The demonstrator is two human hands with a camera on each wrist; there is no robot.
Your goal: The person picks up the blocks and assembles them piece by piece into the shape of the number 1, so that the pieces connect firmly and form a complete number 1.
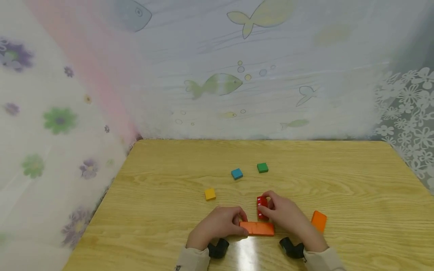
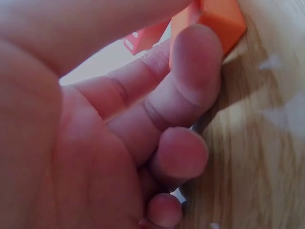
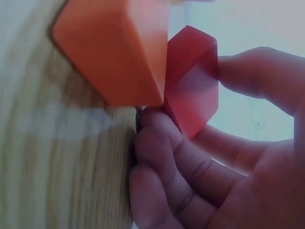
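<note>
Near the front of the table, my left hand (image 1: 219, 223) pinches the left end of a long orange block (image 1: 260, 228) lying flat. My right hand (image 1: 287, 215) holds a red block (image 1: 261, 210) with small white squares on one side, thumb and fingers on it. That red block stands just behind the orange one, its long side pointing away from me. In the right wrist view the red block (image 3: 193, 81) looks close against the orange block (image 3: 102, 52); whether they touch, I cannot tell. The left wrist view shows the orange block (image 2: 226, 19) partly hidden by fingers.
Another orange block (image 1: 319, 221) lies beyond my right forearm. Farther back are a yellow square block (image 1: 210, 194), a blue one (image 1: 237, 173) and a green one (image 1: 262, 167). The wooden table (image 1: 162, 180) meets patterned curtains (image 1: 210, 124) at its back and left.
</note>
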